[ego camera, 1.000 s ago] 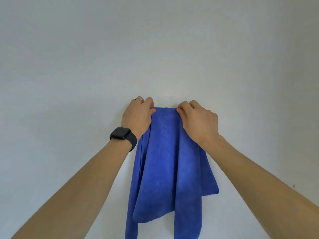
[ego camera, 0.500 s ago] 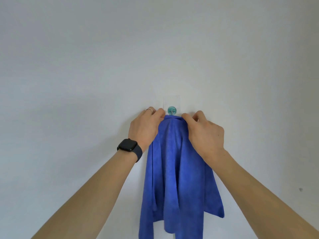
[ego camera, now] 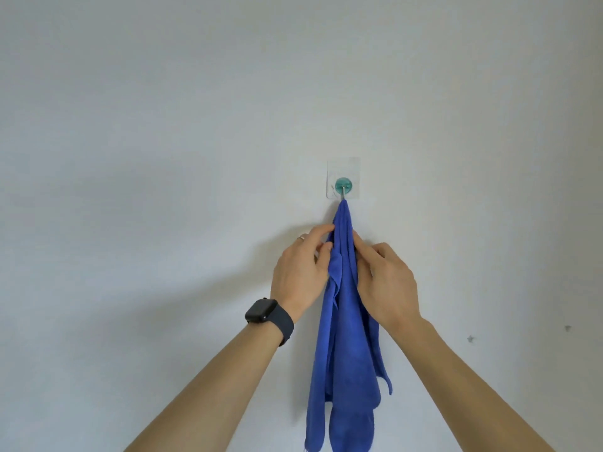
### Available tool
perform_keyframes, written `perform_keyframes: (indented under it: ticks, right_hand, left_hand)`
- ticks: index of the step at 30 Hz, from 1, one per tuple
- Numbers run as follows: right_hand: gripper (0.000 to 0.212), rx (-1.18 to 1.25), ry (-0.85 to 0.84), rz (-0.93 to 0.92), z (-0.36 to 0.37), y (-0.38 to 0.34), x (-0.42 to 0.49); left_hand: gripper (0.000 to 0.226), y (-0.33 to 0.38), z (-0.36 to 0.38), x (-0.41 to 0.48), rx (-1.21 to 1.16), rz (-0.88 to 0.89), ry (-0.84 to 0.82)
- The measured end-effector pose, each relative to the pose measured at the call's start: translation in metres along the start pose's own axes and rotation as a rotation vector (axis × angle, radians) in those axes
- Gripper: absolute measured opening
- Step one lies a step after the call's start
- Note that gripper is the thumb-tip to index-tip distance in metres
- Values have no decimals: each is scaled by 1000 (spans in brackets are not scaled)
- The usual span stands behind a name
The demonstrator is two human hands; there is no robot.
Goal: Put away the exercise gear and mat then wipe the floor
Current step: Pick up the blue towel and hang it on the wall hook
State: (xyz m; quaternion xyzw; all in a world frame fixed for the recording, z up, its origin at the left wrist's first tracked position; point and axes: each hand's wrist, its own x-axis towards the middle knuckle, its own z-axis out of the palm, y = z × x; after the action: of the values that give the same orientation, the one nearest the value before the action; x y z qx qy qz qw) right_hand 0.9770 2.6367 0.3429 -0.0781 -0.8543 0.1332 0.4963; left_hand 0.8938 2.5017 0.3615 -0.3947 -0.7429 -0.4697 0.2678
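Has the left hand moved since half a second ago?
Yes. The left hand slid down the blue cloth, from beside the wall hook to below it.

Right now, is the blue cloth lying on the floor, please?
No, the blue cloth hangs from the teal hook stuck on the wall.

The blue cloth (ego camera: 346,321) is clearly some fuzzy microfibre stuff: soft, matt, short nap. The hook (ego camera: 343,185) is made of thin shiny metal wire set in a glossy, see-through teal plastic button, backed by a smooth clear plastic pad (ego camera: 353,168). The wall (ego camera: 163,125) is painted matt, faintly grainy. The watch (ego camera: 261,310) is finished with a glossy dark face and a matt rubbery strap (ego camera: 284,325). A polished metal ring (ego camera: 301,237) can be made out too.
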Motion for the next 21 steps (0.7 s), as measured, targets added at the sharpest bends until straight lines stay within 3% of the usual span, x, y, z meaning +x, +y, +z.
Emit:
perform_keyframes:
  ticks: [4, 9, 15, 21]
  right_hand:
    - [41, 3, 85, -56, 3, -5, -51]
    - [30, 23, 70, -12, 11, -14, -137]
    - [31, 66, -157, 23, 37, -30, -237]
    - [27, 147, -390, -4, 71, -64, -299]
  left_hand:
    - [39, -8, -12, -39, 150, 97, -71]
    - [36, -50, -27, -113, 323, 171, -152]
    - [27, -121, -60, -221, 515, -16, -336]
    - [31, -146, -115, -327, 600, -331, -415]
